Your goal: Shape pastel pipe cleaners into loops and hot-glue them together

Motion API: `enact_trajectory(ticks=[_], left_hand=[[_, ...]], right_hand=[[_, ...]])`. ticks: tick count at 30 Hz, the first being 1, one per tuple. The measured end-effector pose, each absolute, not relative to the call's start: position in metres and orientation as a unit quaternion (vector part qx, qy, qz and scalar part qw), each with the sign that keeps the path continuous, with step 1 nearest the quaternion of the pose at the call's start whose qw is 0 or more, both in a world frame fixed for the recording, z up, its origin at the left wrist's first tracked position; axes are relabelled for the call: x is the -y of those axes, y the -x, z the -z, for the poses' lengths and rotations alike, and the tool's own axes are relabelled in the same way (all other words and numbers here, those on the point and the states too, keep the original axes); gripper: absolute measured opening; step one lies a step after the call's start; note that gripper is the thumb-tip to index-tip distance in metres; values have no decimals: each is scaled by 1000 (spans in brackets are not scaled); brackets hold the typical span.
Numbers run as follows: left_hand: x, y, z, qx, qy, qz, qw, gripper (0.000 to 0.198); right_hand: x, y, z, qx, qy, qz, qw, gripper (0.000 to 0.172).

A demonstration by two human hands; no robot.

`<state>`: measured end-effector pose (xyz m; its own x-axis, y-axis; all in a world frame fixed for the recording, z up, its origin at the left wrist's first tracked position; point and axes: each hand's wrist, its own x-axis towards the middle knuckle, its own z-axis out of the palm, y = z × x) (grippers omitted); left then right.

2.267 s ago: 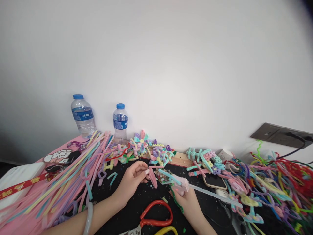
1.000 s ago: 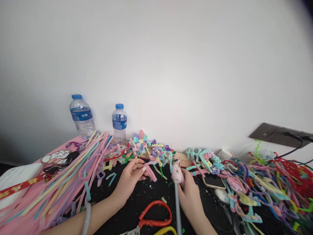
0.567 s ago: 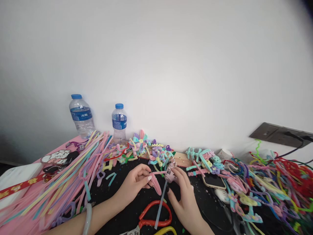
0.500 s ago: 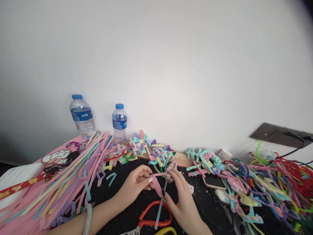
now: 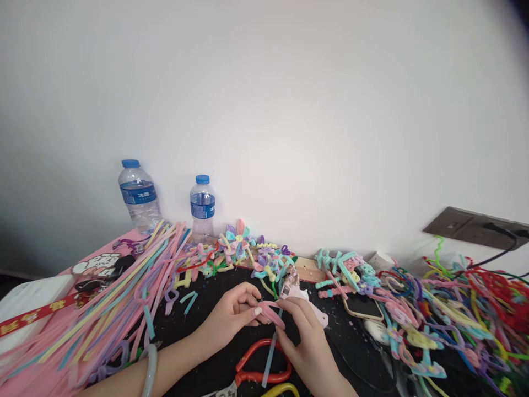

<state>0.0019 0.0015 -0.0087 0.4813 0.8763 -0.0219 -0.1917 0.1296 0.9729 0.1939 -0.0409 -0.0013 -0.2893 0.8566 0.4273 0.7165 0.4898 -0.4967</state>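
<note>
A folded loop of fuzzy pink chenille stem (image 5: 271, 314) is held low at the center of a cluttered worktop (image 5: 211, 304), pinched at its left end by the left hand (image 5: 236, 313) and at its right end by the right hand (image 5: 300, 331), the fingers of both drawn in close. A smooth, pale bracelet (image 5: 150, 369) circles the left wrist. Just beyond the right hand lies a glossy pale-pink glue gun (image 5: 316, 314), its front end mottled brown; a translucent, rod-shaped glue stick (image 5: 270, 358) slants toward the viewer, crossing the rounded red handle of the scissors (image 5: 264, 377). Long, velvety pastel stems (image 5: 119, 309) fan out at left, near two clear plastic bottles (image 5: 142, 198) with blue caps, while a petaled chenille flower (image 5: 240, 238) tops a heap by the plain white wall (image 5: 264, 110). Fingertips cover the loop's ends, and the right hand hides part of the glue gun. The scissors' blades and yellow handle run out of frame at the bottom; individual pieces in the bright tangle (image 5: 496, 309) at far right are hard to tell apart.
</note>
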Motion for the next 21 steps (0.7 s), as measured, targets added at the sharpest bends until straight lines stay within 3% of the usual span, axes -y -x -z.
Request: enact_trajectory(ticks=[21], left_hand=[[-2, -3, 14, -298, -562, -405, 657, 18]], right_hand=[[38, -194, 4, 788, 478, -158, 355, 34]])
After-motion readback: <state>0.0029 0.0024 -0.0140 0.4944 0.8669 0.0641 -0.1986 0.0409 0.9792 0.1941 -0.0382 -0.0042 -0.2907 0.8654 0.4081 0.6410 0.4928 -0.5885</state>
